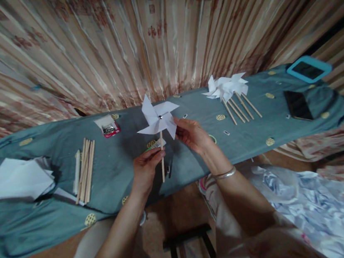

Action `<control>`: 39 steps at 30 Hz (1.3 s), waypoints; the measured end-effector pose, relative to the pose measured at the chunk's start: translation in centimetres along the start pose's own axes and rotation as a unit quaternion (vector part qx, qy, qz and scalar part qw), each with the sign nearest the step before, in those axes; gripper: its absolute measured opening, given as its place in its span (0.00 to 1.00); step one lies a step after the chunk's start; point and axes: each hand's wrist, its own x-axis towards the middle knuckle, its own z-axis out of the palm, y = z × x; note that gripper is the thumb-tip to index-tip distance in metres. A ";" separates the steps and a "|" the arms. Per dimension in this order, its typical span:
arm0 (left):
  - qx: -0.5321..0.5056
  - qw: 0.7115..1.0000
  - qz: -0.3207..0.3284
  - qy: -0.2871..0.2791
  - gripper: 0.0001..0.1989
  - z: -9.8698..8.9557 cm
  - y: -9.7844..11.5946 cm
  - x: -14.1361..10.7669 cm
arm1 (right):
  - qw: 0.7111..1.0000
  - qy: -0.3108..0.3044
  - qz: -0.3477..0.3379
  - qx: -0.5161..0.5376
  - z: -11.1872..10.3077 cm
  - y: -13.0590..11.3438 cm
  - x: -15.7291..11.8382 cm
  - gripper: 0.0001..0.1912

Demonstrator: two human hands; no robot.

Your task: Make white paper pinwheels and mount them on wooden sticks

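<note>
In the head view a white paper pinwheel (pixel 154 120) is held upright above the table, a shiny round pin at its centre. Its wooden stick (pixel 163 167) is pinched between the thumb and fingers of my left hand (pixel 145 168). My right hand (pixel 193 134), a bracelet on its wrist, has its curled fingers at the pinwheel's right-hand blade; the fingertips are partly hidden. Behind my left hand, a small packet (pixel 160 143) lies on the cloth. A thin dark pen-like thing (pixel 170 169) lies below the pinwheel.
Several finished pinwheels (pixel 225 88) lie at the back right, near a black phone (pixel 298 105) and a blue-framed device (pixel 309 69). On the left are wooden sticks (pixel 86 171), a small box of pins (pixel 108 126) and stacked white paper (pixel 17 179). A plastic bag of paper (pixel 313 208) stands below, right.
</note>
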 end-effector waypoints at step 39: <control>-0.008 1.000 0.011 -0.002 0.14 -0.2 0.0 0.0 | 0.999 -0.030 0.021 0.005 0.6 0.4 -0.1 0.14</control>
